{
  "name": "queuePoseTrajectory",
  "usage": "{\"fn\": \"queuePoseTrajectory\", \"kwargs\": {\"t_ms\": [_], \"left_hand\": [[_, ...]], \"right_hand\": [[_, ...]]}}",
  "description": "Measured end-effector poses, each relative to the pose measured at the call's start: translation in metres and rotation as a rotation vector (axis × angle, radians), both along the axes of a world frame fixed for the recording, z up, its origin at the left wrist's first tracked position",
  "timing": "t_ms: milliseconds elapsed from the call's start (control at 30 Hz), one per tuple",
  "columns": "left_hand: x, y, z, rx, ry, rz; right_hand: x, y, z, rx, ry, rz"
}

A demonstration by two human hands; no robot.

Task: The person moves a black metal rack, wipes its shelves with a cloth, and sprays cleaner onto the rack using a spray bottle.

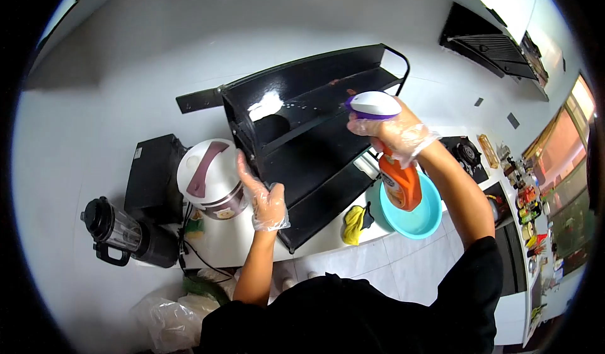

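My right hand (387, 130), in a clear plastic glove, is wrapped round the neck of an orange spray bottle (401, 187). The bottle's white and purple spray head (373, 105) points left over the shelves. My left hand (266, 204), gloved too, grips the left side edge of a black tiered rack (315, 158), index finger stretched up along it. Whitish drops and reddish-brown spots show on the rack's upper part. The rack stands tilted in view on the white counter (315, 245).
Left of the rack are a white rice cooker (211, 174), a black box-shaped appliance (153, 177) and a blender (120, 231). Right of it are a yellow cloth (355, 223) and a turquoise basin (421, 221). A gas stove (467, 155) and several bottles are farther right.
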State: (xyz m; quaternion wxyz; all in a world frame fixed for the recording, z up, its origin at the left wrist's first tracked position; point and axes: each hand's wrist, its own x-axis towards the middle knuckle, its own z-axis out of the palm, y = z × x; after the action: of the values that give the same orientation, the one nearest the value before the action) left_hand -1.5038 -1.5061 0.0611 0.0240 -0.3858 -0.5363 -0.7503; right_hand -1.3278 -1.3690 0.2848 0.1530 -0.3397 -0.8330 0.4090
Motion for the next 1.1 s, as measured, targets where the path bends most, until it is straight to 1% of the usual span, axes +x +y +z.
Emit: {"fn": "queuePoseTrajectory", "kwargs": {"t_ms": [67,133,167,200,267,300,367,467,500,600,767,867,900,1033,1100], "left_hand": [[0.001,0.000,0.001,0.012,0.001,-0.003],[0.001,0.000,0.001,0.013,-0.004,0.008],[0.002,-0.002,0.003,-0.015,0.014,0.017],[0.003,-0.001,0.003,-0.008,0.017,0.014],[0.002,0.000,0.000,0.009,0.025,0.014],[0.000,0.000,0.000,0.001,0.062,0.032],[0.000,0.001,0.001,-0.010,0.041,0.028],[0.002,0.000,0.001,-0.014,0.034,0.024],[0.002,-0.001,0.001,-0.005,0.026,0.014],[0.002,-0.001,0.001,0.007,0.011,-0.019],[0.004,-0.001,0.002,-0.018,0.028,0.019],[0.003,0.002,-0.002,0.018,0.028,0.028],[0.004,0.001,-0.001,0.027,0.022,0.025],[0.008,-0.003,0.003,0.010,-0.002,0.003],[0.010,0.000,0.004,0.016,0.007,0.030]], "right_hand": [[0.001,0.003,0.001,0.073,-0.047,-0.079],[0.007,0.008,0.000,0.166,-0.036,-0.229],[0.009,0.013,-0.003,0.232,-0.032,-0.312],[0.010,0.024,-0.007,0.355,-0.053,-0.314],[0.023,0.034,-0.007,0.243,-0.040,-0.231],[0.026,0.033,-0.005,0.191,0.009,-0.186],[0.031,0.028,-0.003,0.085,0.105,-0.094],[0.031,0.022,0.001,0.003,0.063,-0.184],[0.028,0.026,0.000,0.020,0.002,-0.244],[0.033,0.041,-0.010,0.115,0.025,-0.352],[0.040,0.038,0.000,0.089,0.113,-0.290],[0.040,0.039,0.008,0.074,0.091,-0.297],[0.037,0.042,0.005,0.065,0.116,-0.353],[0.044,0.082,-0.024,0.314,0.135,-0.405],[0.051,0.080,-0.018,0.221,0.231,-0.433]]}}
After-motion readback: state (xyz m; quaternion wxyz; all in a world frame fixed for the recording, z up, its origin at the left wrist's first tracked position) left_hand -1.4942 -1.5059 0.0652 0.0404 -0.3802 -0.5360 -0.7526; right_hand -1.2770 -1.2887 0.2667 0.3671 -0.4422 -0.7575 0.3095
